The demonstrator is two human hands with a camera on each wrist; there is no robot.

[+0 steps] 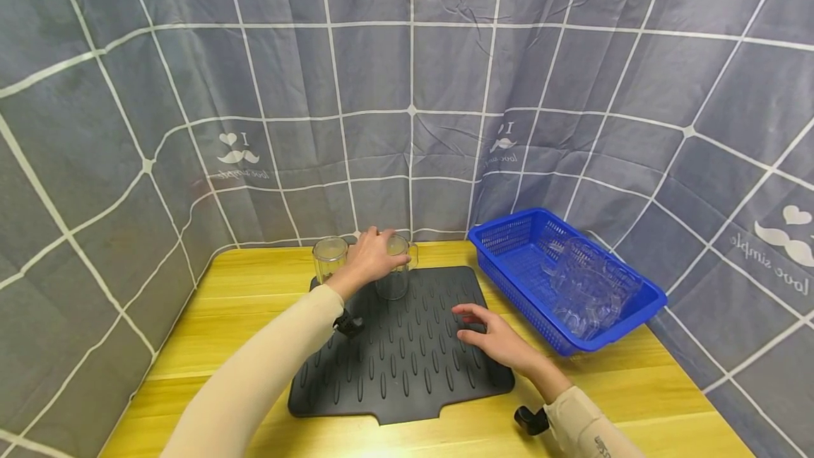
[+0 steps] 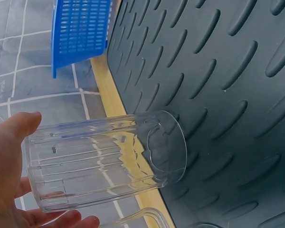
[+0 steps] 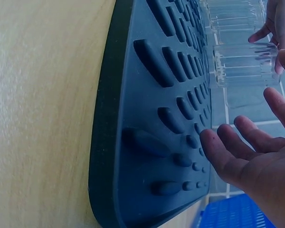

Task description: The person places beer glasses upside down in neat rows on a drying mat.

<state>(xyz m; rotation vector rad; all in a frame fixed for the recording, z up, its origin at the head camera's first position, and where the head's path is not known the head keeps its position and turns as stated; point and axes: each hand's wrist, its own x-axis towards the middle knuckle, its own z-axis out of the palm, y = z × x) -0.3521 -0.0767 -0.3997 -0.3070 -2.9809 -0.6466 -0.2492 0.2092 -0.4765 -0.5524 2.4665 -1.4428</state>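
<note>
— Nearest entry?
— I list one black ridged mat (image 1: 407, 373). Over its right edge: right hand (image 1: 499, 341), fingers curved and spread apart, holding nothing.
— Beyond that?
— One blue basket (image 1: 509, 288) at right, clear glassware (image 1: 591, 288) inside.
— Farther?
— One clear mug (image 1: 394, 285) at the mat's far part. Left hand (image 1: 369, 258), fingers loosely about its top; whether they grip, I cannot tell. Beside it, on the left: second mug (image 1: 328, 260).
— Step in hand?
— I judge it as positioning that mug. The next move calls for steady fingers, no tipping, clear of its neighbour.
</note>
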